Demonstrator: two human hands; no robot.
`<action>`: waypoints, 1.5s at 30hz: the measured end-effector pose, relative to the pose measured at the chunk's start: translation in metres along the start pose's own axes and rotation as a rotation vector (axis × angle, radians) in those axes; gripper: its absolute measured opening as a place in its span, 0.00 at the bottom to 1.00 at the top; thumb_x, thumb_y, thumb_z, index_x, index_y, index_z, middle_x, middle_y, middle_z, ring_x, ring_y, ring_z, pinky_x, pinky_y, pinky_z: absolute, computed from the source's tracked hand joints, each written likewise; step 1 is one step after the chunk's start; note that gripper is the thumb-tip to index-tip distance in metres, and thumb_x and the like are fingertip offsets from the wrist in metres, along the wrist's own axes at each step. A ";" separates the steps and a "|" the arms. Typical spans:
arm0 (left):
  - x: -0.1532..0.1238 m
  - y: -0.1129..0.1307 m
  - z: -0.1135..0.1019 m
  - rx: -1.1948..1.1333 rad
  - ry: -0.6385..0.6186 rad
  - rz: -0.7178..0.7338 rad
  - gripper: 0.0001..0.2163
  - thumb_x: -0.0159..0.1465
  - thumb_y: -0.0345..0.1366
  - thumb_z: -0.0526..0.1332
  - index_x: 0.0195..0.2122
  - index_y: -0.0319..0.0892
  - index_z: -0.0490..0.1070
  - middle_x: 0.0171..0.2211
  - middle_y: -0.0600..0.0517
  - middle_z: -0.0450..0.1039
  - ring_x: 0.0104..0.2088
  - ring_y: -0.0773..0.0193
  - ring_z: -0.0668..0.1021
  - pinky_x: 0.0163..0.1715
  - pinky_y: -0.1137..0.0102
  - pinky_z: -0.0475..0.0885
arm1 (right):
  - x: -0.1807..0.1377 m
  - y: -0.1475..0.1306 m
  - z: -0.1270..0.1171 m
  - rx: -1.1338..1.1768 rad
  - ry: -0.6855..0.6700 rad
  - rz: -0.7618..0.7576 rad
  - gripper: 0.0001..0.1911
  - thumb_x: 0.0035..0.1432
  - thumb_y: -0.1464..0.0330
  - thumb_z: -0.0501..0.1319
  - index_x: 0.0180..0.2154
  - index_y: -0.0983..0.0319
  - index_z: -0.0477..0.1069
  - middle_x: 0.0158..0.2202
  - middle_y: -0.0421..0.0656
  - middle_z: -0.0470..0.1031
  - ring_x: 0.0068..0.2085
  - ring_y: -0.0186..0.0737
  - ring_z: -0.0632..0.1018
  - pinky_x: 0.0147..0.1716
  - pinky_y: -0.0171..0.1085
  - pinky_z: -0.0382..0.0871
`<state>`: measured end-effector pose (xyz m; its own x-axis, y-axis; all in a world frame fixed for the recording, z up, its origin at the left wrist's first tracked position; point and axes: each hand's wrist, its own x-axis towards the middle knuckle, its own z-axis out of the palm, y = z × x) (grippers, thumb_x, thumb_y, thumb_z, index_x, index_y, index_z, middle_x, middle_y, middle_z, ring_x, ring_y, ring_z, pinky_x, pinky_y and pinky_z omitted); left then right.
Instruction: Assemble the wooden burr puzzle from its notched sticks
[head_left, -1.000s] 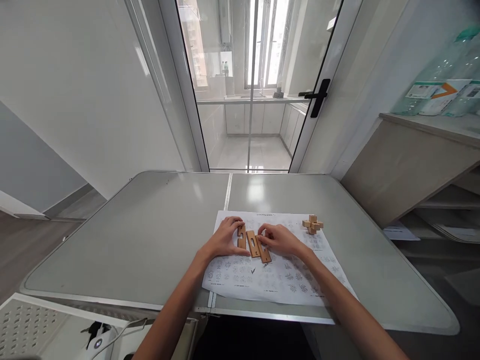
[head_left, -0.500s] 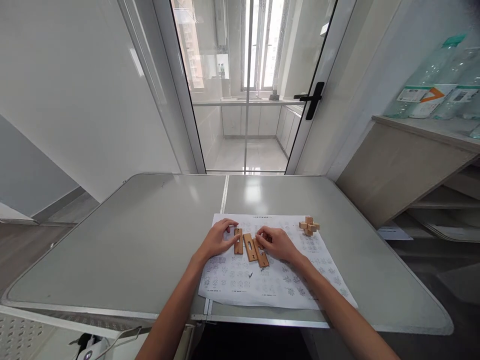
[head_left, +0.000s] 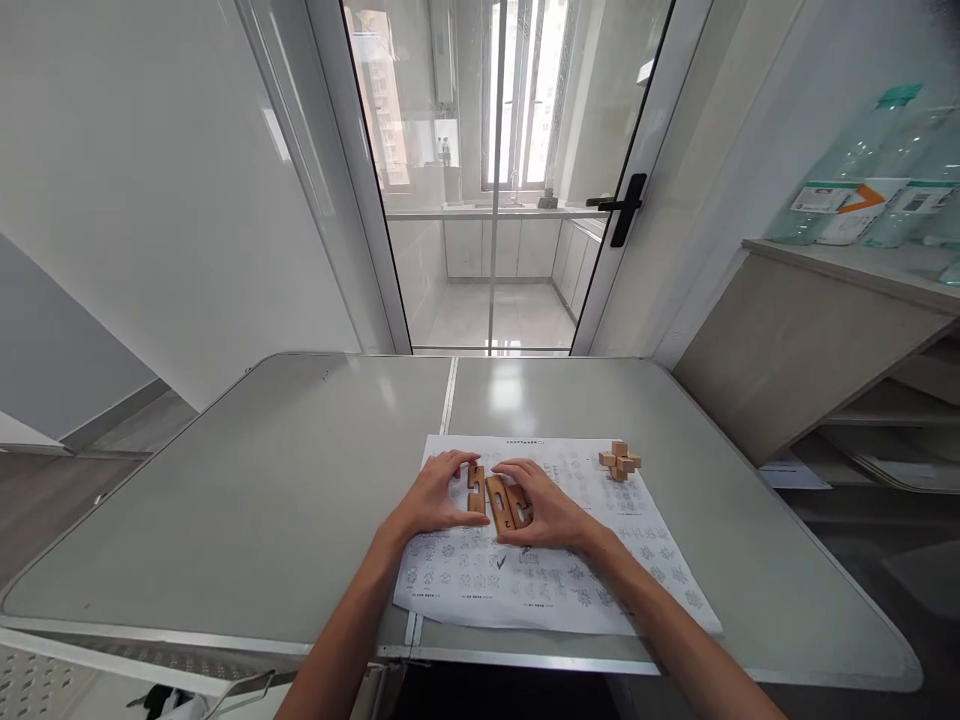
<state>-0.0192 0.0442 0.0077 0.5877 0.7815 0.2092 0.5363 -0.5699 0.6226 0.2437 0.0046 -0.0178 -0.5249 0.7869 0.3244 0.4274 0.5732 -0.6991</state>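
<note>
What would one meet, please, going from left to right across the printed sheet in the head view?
The left hand → the flat slotted wooden pieces lying side by side → the right hand → the small assembled wooden cross-shaped puzzle, all on the white printed paper sheet.

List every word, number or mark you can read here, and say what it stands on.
"2": on the middle wooden piece, between the left hand and right hand.
A handwritten check mark, no word: on the printed sheet.
Sheet heading and captions under its diagrams: too small to read.
Labels on the plastic bottles on the shelf: blurred, unreadable.
</note>
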 end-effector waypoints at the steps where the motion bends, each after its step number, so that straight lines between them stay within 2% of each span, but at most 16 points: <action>1: 0.000 0.000 0.000 0.010 -0.003 0.012 0.43 0.47 0.53 0.79 0.63 0.50 0.67 0.55 0.47 0.75 0.45 0.53 0.77 0.54 0.55 0.71 | 0.000 0.001 0.000 0.000 -0.003 0.001 0.49 0.47 0.56 0.79 0.66 0.54 0.61 0.62 0.51 0.67 0.64 0.59 0.68 0.63 0.57 0.66; 4: 0.000 0.000 0.001 0.035 0.009 0.031 0.41 0.50 0.49 0.78 0.63 0.49 0.66 0.57 0.46 0.73 0.48 0.51 0.77 0.56 0.54 0.70 | 0.000 0.002 0.000 0.000 0.014 0.027 0.46 0.48 0.57 0.78 0.65 0.53 0.63 0.60 0.50 0.70 0.61 0.58 0.70 0.61 0.57 0.68; 7: -0.001 0.000 0.003 0.049 0.040 0.043 0.37 0.54 0.39 0.74 0.64 0.49 0.64 0.58 0.45 0.72 0.55 0.48 0.75 0.59 0.53 0.69 | 0.000 0.003 0.001 0.012 0.052 0.063 0.43 0.48 0.57 0.78 0.63 0.54 0.65 0.59 0.49 0.71 0.60 0.57 0.72 0.60 0.56 0.70; 9: -0.002 -0.001 0.004 0.056 0.052 0.053 0.39 0.52 0.31 0.70 0.66 0.49 0.61 0.60 0.45 0.70 0.58 0.47 0.74 0.61 0.53 0.68 | 0.000 0.003 0.002 0.043 0.076 0.086 0.41 0.49 0.58 0.78 0.62 0.54 0.65 0.59 0.49 0.71 0.59 0.56 0.73 0.59 0.54 0.71; 11: -0.002 -0.001 0.005 0.059 0.051 0.058 0.42 0.50 0.28 0.68 0.68 0.48 0.58 0.63 0.44 0.67 0.58 0.47 0.74 0.61 0.53 0.68 | 0.000 0.003 0.002 0.098 0.105 0.113 0.40 0.50 0.58 0.77 0.61 0.54 0.65 0.59 0.48 0.71 0.58 0.54 0.74 0.58 0.52 0.72; 14: -0.002 -0.001 0.005 0.089 0.083 0.041 0.36 0.54 0.31 0.67 0.65 0.47 0.60 0.62 0.43 0.67 0.56 0.48 0.74 0.59 0.54 0.70 | 0.001 0.004 0.001 0.169 0.159 0.135 0.38 0.51 0.57 0.77 0.60 0.54 0.66 0.58 0.48 0.71 0.57 0.52 0.75 0.58 0.50 0.73; 17: 0.000 -0.002 0.007 0.196 0.159 -0.010 0.21 0.60 0.39 0.68 0.53 0.43 0.67 0.53 0.44 0.71 0.52 0.49 0.74 0.54 0.54 0.71 | 0.003 0.007 0.001 0.192 0.229 0.138 0.37 0.52 0.56 0.76 0.59 0.54 0.66 0.59 0.48 0.72 0.58 0.52 0.75 0.59 0.51 0.72; 19: 0.001 -0.003 0.008 0.280 0.195 -0.044 0.16 0.61 0.44 0.68 0.44 0.43 0.68 0.46 0.45 0.71 0.48 0.50 0.74 0.50 0.55 0.71 | 0.004 0.009 0.001 0.198 0.264 0.156 0.36 0.52 0.55 0.76 0.59 0.55 0.67 0.59 0.48 0.72 0.58 0.52 0.76 0.59 0.51 0.72; 22: 0.002 -0.004 0.010 0.362 0.231 -0.066 0.16 0.62 0.51 0.68 0.36 0.44 0.68 0.40 0.47 0.70 0.45 0.51 0.74 0.48 0.55 0.70 | 0.004 0.012 0.001 0.198 0.293 0.182 0.35 0.53 0.55 0.76 0.59 0.55 0.67 0.58 0.48 0.73 0.57 0.52 0.76 0.58 0.51 0.72; 25: 0.001 -0.005 0.011 0.390 0.247 -0.073 0.18 0.63 0.54 0.68 0.33 0.44 0.70 0.39 0.48 0.72 0.45 0.50 0.74 0.48 0.54 0.69 | 0.005 0.013 0.001 0.208 0.321 0.190 0.35 0.53 0.55 0.76 0.58 0.55 0.68 0.57 0.48 0.74 0.56 0.52 0.77 0.58 0.51 0.73; 30: 0.001 -0.009 0.012 0.391 0.264 -0.081 0.16 0.65 0.51 0.67 0.31 0.44 0.72 0.37 0.48 0.74 0.44 0.50 0.74 0.47 0.55 0.70 | 0.005 0.015 0.003 0.234 0.336 0.202 0.34 0.53 0.55 0.75 0.58 0.55 0.68 0.57 0.48 0.75 0.54 0.52 0.77 0.57 0.52 0.73; 33: 0.002 -0.009 0.013 0.379 0.262 -0.059 0.14 0.69 0.49 0.63 0.32 0.45 0.73 0.37 0.47 0.75 0.44 0.51 0.75 0.45 0.57 0.70 | 0.006 0.014 0.005 0.215 0.348 0.198 0.34 0.54 0.54 0.75 0.58 0.55 0.68 0.57 0.49 0.75 0.54 0.52 0.77 0.57 0.53 0.74; 37: 0.003 -0.004 0.013 0.251 0.267 -0.099 0.18 0.75 0.48 0.54 0.33 0.45 0.72 0.33 0.49 0.74 0.38 0.55 0.74 0.40 0.62 0.68 | 0.007 0.010 0.005 0.200 0.378 0.181 0.33 0.54 0.55 0.74 0.57 0.55 0.68 0.56 0.48 0.75 0.54 0.52 0.77 0.58 0.53 0.73; 40: 0.004 0.004 0.015 -0.036 0.224 -0.209 0.20 0.76 0.51 0.50 0.36 0.44 0.71 0.29 0.53 0.70 0.29 0.61 0.70 0.32 0.67 0.64 | 0.007 0.008 0.005 0.224 0.410 0.181 0.31 0.56 0.55 0.73 0.57 0.55 0.67 0.54 0.47 0.76 0.53 0.52 0.78 0.58 0.53 0.73; 45: 0.008 0.013 0.020 -0.461 0.117 -0.251 0.22 0.74 0.56 0.51 0.36 0.43 0.69 0.26 0.56 0.62 0.26 0.66 0.63 0.26 0.71 0.59 | 0.004 0.007 0.004 0.267 0.465 0.186 0.28 0.59 0.54 0.70 0.57 0.54 0.66 0.56 0.49 0.75 0.54 0.53 0.77 0.58 0.53 0.73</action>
<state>0.0046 0.0378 0.0026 0.3902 0.9175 0.0771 0.3147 -0.2115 0.9253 0.2414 0.0110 -0.0236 -0.0532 0.9218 0.3841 0.2486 0.3847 -0.8889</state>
